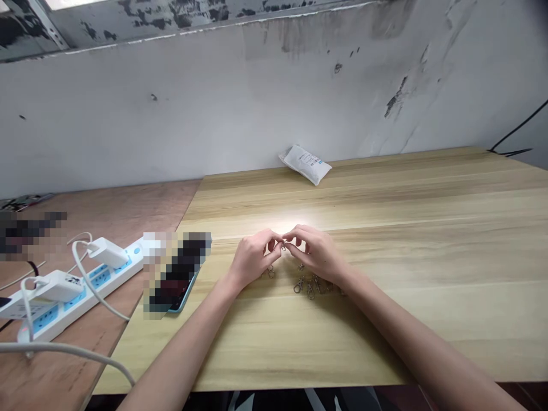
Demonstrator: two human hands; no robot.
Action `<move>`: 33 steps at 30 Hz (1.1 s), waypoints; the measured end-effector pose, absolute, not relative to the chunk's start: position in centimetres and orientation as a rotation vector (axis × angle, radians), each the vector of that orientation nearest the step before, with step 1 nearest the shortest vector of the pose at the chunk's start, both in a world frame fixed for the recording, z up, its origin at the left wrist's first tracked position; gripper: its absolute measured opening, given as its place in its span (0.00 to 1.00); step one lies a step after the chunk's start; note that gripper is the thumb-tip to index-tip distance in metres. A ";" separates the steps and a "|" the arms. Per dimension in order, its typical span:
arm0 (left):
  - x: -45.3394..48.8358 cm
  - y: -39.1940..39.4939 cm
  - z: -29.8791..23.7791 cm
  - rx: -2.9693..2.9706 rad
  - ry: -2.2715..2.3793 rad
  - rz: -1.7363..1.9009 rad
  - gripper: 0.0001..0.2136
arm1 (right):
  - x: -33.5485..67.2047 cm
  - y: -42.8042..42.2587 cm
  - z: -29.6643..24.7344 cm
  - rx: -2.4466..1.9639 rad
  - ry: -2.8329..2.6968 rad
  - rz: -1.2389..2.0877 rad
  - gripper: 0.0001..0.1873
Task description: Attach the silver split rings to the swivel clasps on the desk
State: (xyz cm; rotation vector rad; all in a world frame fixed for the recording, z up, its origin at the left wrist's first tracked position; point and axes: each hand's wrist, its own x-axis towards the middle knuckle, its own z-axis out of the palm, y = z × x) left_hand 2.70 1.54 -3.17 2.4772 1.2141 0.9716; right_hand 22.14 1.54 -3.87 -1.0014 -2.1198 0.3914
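Note:
My left hand [256, 255] and my right hand [317, 249] meet just above the wooden table [411, 240], thumbs and forefingers pinched together. Between the fingertips of both is a small metal piece [283, 246], mostly covered; it resembles a clasp or ring, too small to tell which. Below and beside my right hand lie several metal swivel clasps [310, 289], some partly hidden by the hand and wrist. A few more small metal pieces [271, 272] rest by my left hand.
A white labelled packet [307, 164] lies at the table's back, near the wall. To the left is a phone [184, 294], partly blurred out. A white power strip [92, 285] with plugged-in chargers and cables [77, 349] occupies the adjoining brown surface [128, 211].

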 end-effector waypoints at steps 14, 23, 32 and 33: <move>2.2 1.8 -2.9 2.552 1.357 0.910 0.05 | 22.7 1.2 -2.5 -0.808 -2.034 0.589 0.07; 2.3 1.6 -2.7 2.542 1.249 1.049 0.04 | 22.0 1.4 -3.6 -0.985 -1.947 0.834 0.12; 2.1 1.9 -2.8 2.420 1.241 1.025 0.03 | 23.5 2.4 -3.6 -1.014 -2.056 0.353 0.10; 2.2 1.9 -2.8 2.397 1.239 0.983 0.04 | 23.4 2.3 -3.6 -0.989 -2.070 0.213 0.09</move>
